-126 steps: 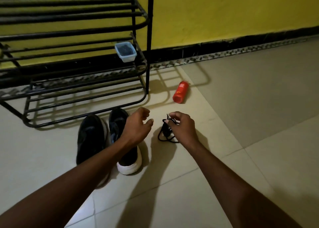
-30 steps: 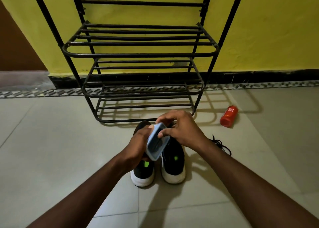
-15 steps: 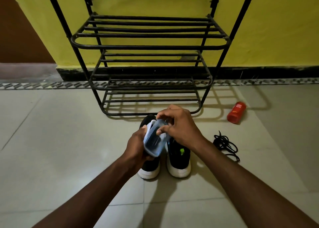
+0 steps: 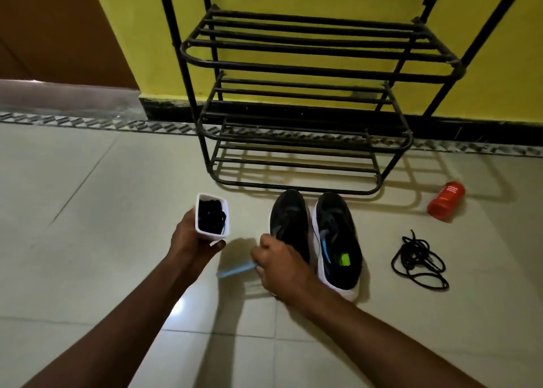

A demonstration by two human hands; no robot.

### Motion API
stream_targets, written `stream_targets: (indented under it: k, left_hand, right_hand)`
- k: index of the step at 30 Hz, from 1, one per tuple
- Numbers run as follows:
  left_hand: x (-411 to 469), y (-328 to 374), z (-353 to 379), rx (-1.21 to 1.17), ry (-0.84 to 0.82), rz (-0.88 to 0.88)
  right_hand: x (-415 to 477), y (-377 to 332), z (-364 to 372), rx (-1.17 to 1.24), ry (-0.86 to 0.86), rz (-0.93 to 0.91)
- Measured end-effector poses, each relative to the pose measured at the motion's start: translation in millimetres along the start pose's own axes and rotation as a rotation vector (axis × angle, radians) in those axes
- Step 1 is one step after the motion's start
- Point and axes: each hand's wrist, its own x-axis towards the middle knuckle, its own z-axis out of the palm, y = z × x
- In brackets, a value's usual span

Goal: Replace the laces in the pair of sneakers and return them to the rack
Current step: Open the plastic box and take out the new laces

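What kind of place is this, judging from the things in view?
Probably the entrance or hallway of a home, though this is not certain: a black metal shoe rack stands against a yellow wall on a tiled floor, with sneakers before it.

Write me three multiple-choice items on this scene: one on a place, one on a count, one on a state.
1. Where is the red bottle?
A. on a table
B. on the floor, right of the rack
C. on a chair

2. How many sneakers stand before the rack?
A. one
B. two
C. three

3. The container in the left hand is:
A. open, with black laces inside
B. shut by its lid
C. empty

Answers:
1 B, it lies on the floor beside the rack's right leg.
2 B, a pair stands side by side.
3 A, the right hand holds the lid apart from it.
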Motion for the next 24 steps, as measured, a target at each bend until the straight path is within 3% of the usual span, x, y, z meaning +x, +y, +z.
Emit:
stream_targets:
  k: [6, 9, 14, 17, 22, 24]
  left_hand:
    - [8, -10, -31, 0.048, 0.020, 0.003]
    - [10, -18, -36, 0.075, 0.026, 0.006]
    - [9, -29, -33, 0.130, 0.039, -0.024]
    - [8, -28, -32, 0.107, 0.038, -0.051]
    - [7, -26, -35, 0.161, -0.021, -0.045]
    - [6, -25, -35, 0.182, -0.072, -0.046]
  right_hand:
    - [-7, -29, 21, -0.268, -0.227, -0.070]
    - [-6, -24, 45, -0.399, -0.168, -0.124]
    - [-12, -22, 66, -0.454, -0.218, -0.221]
    - [-11, -22, 60, -0.240, -0.146, -0.193]
    - [22, -20, 29, 0.240, 0.341, -0.074]
    - [38, -17, 13, 0.325, 0.289, -0.062]
